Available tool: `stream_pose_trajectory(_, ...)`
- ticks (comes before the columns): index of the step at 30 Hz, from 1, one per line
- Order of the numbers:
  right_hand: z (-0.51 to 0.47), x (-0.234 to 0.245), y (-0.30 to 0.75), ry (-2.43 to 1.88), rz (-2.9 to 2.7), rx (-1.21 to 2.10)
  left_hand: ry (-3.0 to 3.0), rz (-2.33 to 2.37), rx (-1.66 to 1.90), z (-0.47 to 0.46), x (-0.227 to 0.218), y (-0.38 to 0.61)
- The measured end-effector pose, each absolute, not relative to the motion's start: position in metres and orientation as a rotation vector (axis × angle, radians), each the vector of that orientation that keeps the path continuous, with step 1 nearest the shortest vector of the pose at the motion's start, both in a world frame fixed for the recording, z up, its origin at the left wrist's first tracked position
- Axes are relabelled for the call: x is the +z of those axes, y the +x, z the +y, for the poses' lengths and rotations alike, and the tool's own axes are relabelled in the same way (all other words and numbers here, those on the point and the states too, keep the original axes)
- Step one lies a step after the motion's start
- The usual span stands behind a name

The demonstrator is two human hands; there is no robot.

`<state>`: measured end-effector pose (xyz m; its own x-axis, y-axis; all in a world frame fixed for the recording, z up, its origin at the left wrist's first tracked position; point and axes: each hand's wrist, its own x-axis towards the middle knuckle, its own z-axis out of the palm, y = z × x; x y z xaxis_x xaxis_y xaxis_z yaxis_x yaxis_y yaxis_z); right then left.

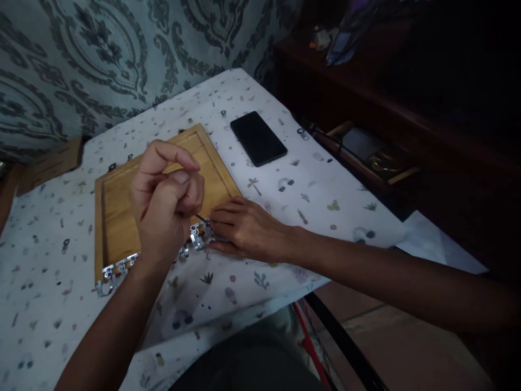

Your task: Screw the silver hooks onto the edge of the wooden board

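A wooden cabinet door (122, 212) lies flat on the table with the patterned cloth (309, 190). Two metal hinges are fixed on its near edge, one at the left corner (112, 273) and one at the right corner (198, 237). My left hand (165, 201) hovers over the right hinge, fingers curled in a pinch round a thin dark tool (201, 218) whose tip points down at that hinge. My right hand (246, 228) lies flat beside the hinge, its fingers pressed against the hinge and the door's corner.
A black phone (258, 138) lies face down beyond the door. Small metal parts (302, 132) are scattered on the cloth. A cardboard box (49, 163) sits at the far left. Dark wooden furniture with an open drawer (366, 155) stands to the right.
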<state>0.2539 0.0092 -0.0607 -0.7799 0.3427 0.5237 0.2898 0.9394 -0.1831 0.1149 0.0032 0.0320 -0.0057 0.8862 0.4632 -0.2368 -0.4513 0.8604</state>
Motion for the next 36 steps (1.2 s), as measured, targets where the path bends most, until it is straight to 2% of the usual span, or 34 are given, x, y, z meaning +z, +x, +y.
stream_pose_trajectory(8, 0.009, -0.057, 0.255, -0.471, -2.557, 0.136, 1.358, 0.901, 1.794, -0.009, 0.063, 0.116)
stream_pose_trajectory(17, 0.011, -0.061, 0.254, -0.477, -2.573, 0.156, 1.256, 1.165, 1.903, -0.028, 0.053, 0.125)
stream_pose_trajectory(36, 0.01, -0.06, 0.253, -0.468, -2.551, 0.093, 1.295, 1.23, 1.954, -0.023, 0.036, 0.121)
